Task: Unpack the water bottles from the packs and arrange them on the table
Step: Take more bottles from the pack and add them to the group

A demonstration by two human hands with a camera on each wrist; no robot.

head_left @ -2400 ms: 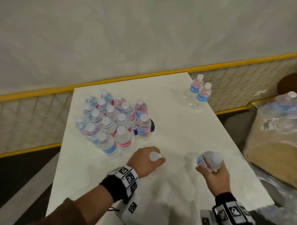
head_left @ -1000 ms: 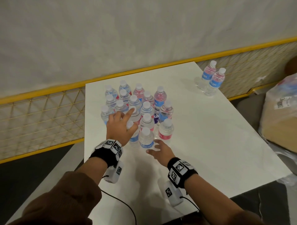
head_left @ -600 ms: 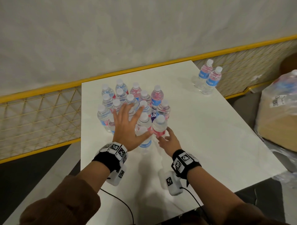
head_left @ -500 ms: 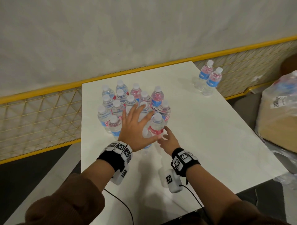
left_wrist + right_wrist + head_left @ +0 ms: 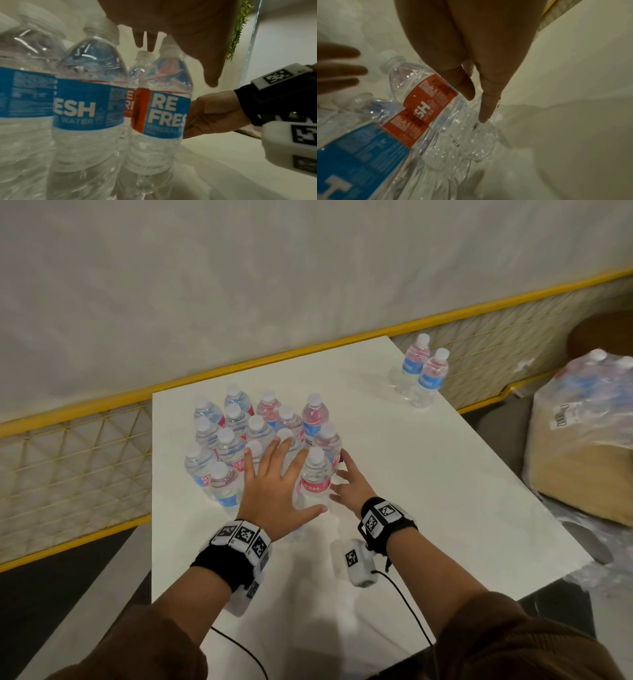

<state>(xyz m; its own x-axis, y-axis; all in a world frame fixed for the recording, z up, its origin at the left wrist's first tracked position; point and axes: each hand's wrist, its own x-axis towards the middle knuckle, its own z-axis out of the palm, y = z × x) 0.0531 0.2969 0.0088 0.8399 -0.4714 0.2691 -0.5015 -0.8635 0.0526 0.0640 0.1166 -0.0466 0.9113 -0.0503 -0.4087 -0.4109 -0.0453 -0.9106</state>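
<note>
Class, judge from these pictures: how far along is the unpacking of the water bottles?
Done: a cluster of bottles stands on the table, plus two apart near the far corner. In hand: the open left hand and right hand flank the front bottle, seemingly tidying. Left: a wrapped pack at right looks unopened.

Your right hand (image 5: 471, 44) reaches down with straight fingers (image 5: 488, 108), their tips against the clear lower body of a red-labelled water bottle (image 5: 428, 97). A second red-labelled bottle (image 5: 402, 128) and a blue-labelled bottle (image 5: 356, 155) crowd beside it on the white table (image 5: 573, 121). Your left hand's fingertips (image 5: 339, 70) blur at the left edge.
</note>
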